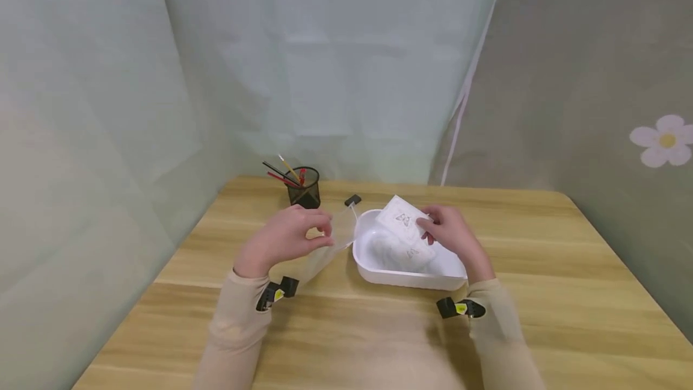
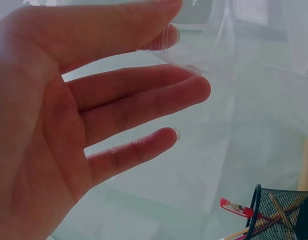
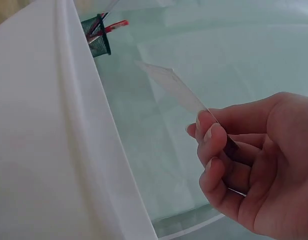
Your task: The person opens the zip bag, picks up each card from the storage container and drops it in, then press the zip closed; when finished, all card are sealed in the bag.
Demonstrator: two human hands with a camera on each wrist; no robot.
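A white plastic tub (image 1: pixel 373 272) sits on the wooden table (image 1: pixel 568 294) with white packets inside. My right hand (image 1: pixel 452 235) pinches one white packet (image 1: pixel 402 219) printed with a small butterfly figure, held tilted over the tub. In the right wrist view the right hand (image 3: pixel 244 165) holds that thin packet (image 3: pixel 174 87) edge-on beside the tub wall (image 3: pixel 49 130). My left hand (image 1: pixel 287 236) pinches a clear plastic zip bag (image 1: pixel 330 245) with a black slider, just left of the tub. The left wrist view shows thumb and forefinger of the left hand (image 2: pixel 69 120) on the clear film (image 2: pixel 204 45).
A black mesh pen holder (image 1: pixel 304 187) with red and yellow pencils stands at the table's back, behind my left hand. Pale green cloth walls close in the back and left; a grey cloth with a flower print hangs on the right.
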